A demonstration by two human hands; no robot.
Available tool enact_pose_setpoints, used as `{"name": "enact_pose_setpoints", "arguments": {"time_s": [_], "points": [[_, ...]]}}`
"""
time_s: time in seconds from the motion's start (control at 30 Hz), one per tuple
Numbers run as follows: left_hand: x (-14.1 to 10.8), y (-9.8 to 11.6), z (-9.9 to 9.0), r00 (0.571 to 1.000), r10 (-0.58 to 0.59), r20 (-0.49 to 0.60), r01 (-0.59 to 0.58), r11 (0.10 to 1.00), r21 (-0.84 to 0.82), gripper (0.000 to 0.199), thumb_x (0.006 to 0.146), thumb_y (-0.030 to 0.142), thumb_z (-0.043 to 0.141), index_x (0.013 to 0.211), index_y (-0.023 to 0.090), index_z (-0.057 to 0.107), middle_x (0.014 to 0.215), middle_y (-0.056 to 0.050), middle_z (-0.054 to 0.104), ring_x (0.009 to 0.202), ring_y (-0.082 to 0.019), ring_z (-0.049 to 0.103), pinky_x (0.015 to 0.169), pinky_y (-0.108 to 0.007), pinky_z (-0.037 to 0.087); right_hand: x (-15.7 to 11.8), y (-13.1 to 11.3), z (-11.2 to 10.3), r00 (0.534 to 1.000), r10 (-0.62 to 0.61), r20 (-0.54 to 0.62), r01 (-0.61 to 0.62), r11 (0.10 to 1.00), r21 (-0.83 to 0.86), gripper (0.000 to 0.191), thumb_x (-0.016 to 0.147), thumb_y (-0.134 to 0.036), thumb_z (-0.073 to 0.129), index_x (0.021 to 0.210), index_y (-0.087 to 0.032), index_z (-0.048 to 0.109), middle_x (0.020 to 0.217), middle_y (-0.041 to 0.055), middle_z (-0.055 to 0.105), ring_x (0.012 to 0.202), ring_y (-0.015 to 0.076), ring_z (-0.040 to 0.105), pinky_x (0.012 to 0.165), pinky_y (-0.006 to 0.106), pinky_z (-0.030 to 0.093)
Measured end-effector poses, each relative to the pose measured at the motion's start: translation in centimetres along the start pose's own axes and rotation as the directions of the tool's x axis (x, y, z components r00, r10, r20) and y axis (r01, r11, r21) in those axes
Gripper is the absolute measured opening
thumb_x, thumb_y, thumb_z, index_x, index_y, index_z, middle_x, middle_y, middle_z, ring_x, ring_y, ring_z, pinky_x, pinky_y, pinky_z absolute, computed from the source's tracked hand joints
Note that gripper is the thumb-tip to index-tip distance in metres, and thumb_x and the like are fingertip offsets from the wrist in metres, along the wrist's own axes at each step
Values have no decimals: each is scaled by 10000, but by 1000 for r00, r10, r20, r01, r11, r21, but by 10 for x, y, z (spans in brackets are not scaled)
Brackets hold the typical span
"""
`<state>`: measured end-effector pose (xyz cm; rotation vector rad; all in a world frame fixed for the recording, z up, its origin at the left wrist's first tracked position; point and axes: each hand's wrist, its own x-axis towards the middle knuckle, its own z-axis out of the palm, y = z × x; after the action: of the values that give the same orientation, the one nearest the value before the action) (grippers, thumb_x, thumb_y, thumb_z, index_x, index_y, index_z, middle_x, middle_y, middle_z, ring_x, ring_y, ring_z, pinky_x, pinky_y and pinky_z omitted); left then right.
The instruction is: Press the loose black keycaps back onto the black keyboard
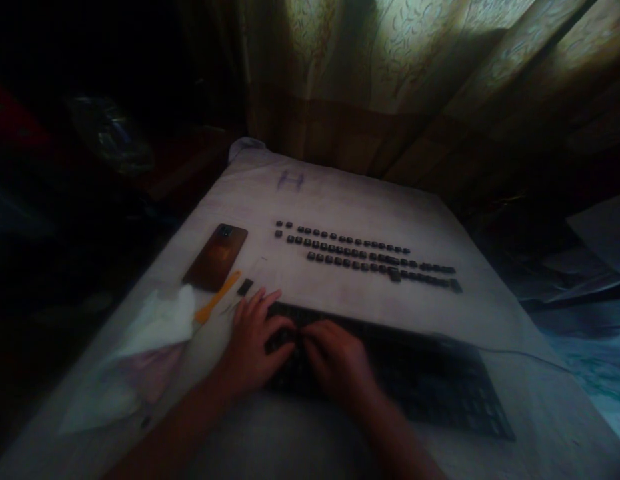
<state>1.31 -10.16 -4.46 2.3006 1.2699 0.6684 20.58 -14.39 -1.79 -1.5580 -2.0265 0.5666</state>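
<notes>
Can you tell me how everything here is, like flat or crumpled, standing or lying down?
Keyboard: lying flat
Loose keys: laid out in three rows
Left hand: over the keyboard, fingers spread
Right hand: over the keyboard, fingers bent; too blurry to see a grip
Phone: lying back up
Orange tool: lying down
White bundle: crumpled
Curtain: hanging in folds

Blurred purple mark (291, 179), perhaps "H", on cloth (360, 200).
</notes>
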Motion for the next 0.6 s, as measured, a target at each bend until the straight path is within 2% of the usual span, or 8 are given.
{"name": "enact_pose_setpoints", "arguments": {"time_s": [0.1,0.33,0.5,0.6], "points": [[0,1,0,1000,-7,-5,7,1000,6,146,799,225,692,936,276,697,1486,-68,476,1436,-383,300,1135,-680,202,-3,0,-1,999,-24,32,24,999,27,243,878,-131,574,1059,-178,731,999,101,714,896,210,676,814,322,550],[0,0,1,1000,-4,6,4,1000,1,134,822,223,659,944,266,696,1488,-73,470,1436,-374,301,1137,-683,193,3,0,-6,988,17,153,-20,1000,12,238,867,-127,639,1074,-196,734,1026,74,700,923,201,673,827,323,536],[0,-2,-1,1000,1,14,-1,1000,-3,173,823,205,637,982,265,671,1488,-62,483,1444,-359,301,1144,-669,210,10,-2,-11,973,34,229,-18,997,-73,230,872,-132,648,1066,-225,730,1044,53,689,925,196,672,831,321,535],[0,-4,-2,999,-1,41,2,1000,-14,177,834,219,627,1000,267,668,1494,-65,481,1447,-357,301,1144,-671,212,8,-1,-7,975,23,220,1,994,-108,217,885,-128,622,1066,-197,719,1039,78,690,927,218,671,827,342,541]]}}
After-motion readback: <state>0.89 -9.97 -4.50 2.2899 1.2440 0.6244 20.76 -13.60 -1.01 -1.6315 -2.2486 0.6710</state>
